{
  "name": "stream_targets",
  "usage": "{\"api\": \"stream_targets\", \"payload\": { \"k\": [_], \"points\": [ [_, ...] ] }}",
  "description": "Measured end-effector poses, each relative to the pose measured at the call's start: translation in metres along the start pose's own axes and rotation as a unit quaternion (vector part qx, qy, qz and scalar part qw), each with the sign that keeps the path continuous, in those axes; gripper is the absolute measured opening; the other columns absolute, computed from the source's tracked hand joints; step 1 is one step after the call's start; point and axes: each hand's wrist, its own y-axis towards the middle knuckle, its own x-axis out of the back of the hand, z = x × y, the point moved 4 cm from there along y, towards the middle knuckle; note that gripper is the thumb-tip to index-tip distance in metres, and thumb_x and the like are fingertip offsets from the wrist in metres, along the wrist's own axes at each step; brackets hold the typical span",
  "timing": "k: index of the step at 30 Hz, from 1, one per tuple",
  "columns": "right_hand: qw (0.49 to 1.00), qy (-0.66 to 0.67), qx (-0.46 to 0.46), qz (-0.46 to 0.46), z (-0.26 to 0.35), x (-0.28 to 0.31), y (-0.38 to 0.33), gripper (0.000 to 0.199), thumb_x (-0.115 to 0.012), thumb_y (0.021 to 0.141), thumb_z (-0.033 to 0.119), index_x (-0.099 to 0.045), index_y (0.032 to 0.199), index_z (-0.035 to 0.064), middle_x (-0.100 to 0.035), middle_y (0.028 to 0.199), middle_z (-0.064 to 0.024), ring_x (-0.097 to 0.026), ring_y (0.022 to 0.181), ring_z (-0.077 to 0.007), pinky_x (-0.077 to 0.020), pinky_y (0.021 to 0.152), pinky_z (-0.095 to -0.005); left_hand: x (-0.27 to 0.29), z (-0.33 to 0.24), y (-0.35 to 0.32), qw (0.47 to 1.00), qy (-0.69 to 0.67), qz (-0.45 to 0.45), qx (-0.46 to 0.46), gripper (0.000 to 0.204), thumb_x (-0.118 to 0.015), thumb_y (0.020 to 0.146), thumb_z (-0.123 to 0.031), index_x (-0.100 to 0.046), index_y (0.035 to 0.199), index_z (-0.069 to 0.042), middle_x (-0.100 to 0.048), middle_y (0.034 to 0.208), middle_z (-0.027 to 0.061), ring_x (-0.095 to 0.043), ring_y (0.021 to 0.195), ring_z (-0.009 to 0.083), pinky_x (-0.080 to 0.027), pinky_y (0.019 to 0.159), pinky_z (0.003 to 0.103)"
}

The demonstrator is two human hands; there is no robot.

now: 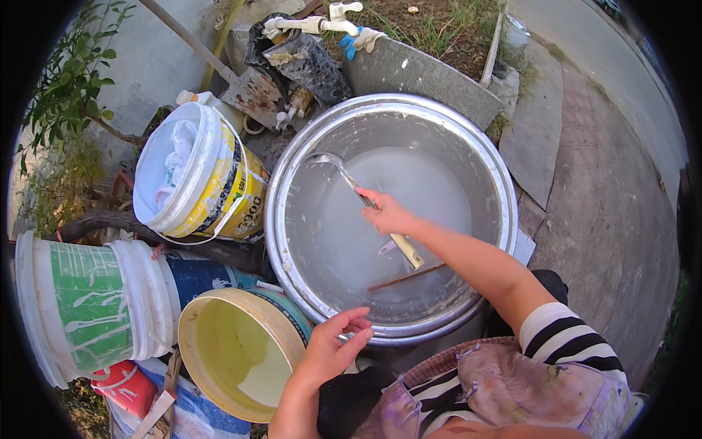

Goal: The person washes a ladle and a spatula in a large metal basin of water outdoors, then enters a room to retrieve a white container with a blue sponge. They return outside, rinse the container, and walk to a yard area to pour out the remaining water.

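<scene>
In the head view, a large round metal tub (272, 219) stands in front of me with cloudy whitish liquid (439, 197) in it. My right hand (387, 214) reaches over the tub and is closed round the shaft of a metal ladle (342, 168). The ladle's bowl is by the tub's far left wall, and a cream handle end sticks out below my hand. A thin brown stick (406, 278) and a small pale purple piece (387, 248) show in the tub. At the near left rim hovers my left hand (338, 347), thumb and fingers apart, holding nothing visible.
Left of the tub are a yellow-and-white bucket (227, 186) with a pale cloth, green-and-white buckets (91, 304) lying sideways, and a cream bucket (189, 322) with yellowish liquid. Behind are a shovel (252, 95), a white tap (314, 24) and a grey slab (424, 79).
</scene>
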Motion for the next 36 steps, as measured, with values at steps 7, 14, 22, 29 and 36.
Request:
{"api": "stream_targets", "payload": {
  "k": [7,14,22,29,36],
  "points": [
    [0.944,-0.285,0.159,0.051,0.068,0.122,0.011,0.049,-0.05,0.085,0.013,-0.036,0.132,0.0159,-0.059,0.094,-0.0165,-0.058,0.078,-0.0253,-0.0456,0.075,-0.0359,0.004,0.0,0.001,1.0,0.007,-0.017,-0.019,0.035,-0.063,0.081,-0.011,-0.055,0.112,0.001,-0.064,0.089,0.0083,-0.058,0.082,0.0135,-0.047,0.073,0.027],
    [0.943,-0.326,-0.003,0.068,0.089,0.183,0.039,0.046,-0.046,0.088,0.014,-0.039,0.133,0.0193,-0.059,0.089,-0.0123,-0.056,0.065,-0.016,-0.0472,0.061,-0.0314,0.002,0.005,0.007,1.0,0.02,-0.011,-0.014,0.034,-0.064,0.081,-0.012,-0.055,0.111,0.0,-0.064,0.088,0.0084,-0.059,0.082,0.0138,-0.047,0.074,0.027],
    [0.891,-0.449,-0.047,0.047,0.116,0.242,-0.004,0.043,-0.047,0.087,0.015,-0.045,0.129,0.0242,-0.062,0.093,-0.0104,-0.053,0.052,-0.0174,-0.0461,0.048,-0.0308,0.007,0.007,0.009,1.0,-0.003,-0.03,0.005,0.034,-0.064,0.08,-0.011,-0.055,0.111,0.001,-0.063,0.088,0.0076,-0.058,0.081,0.013,-0.047,0.073,0.026],
    [0.877,-0.481,-0.019,-0.009,0.12,0.225,0.002,0.039,-0.044,0.088,0.021,-0.047,0.127,0.0251,-0.061,0.101,-0.0131,-0.057,0.055,-0.0221,-0.0495,0.053,-0.0331,0.002,0.006,0.011,1.0,0.001,-0.015,0.012,0.034,-0.063,0.08,-0.007,-0.055,0.111,0.001,-0.062,0.09,0.0071,-0.055,0.08,0.0102,-0.045,0.073,0.024],
    [0.826,-0.562,0.032,0.007,0.106,0.215,0.012,0.038,-0.049,0.085,0.024,-0.051,0.123,0.0299,-0.064,0.091,-0.0067,-0.061,0.077,-0.0227,-0.0469,0.072,-0.0352,0.005,0.007,0.01,0.999,0.003,-0.034,-0.005,0.033,-0.064,0.08,-0.01,-0.056,0.11,0.001,-0.063,0.087,0.0077,-0.058,0.08,0.0133,-0.047,0.074,0.027]
  ]
}}
